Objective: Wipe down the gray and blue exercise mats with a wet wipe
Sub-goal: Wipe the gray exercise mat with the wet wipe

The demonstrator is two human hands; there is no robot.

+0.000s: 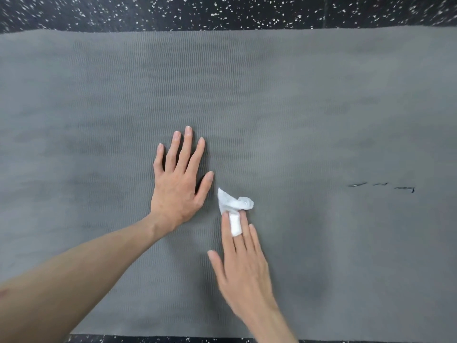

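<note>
The gray exercise mat [309,107] with a fine wavy ribbed texture fills nearly the whole view. My left hand [179,179] lies flat on it, palm down, fingers spread and pointing away from me. Just to its right, my right hand [241,263] presses a crumpled white wet wipe [233,203] onto the mat; the wipe is wound around a middle finger and bunches out past the fingertips. The right hand is motion-blurred. No blue mat is in view.
Black rubber flooring with white speckles [222,11] runs along the mat's far edge, and a thin strip of it shows at the near edge. Small dark scuff marks [382,186] sit on the mat to the right.
</note>
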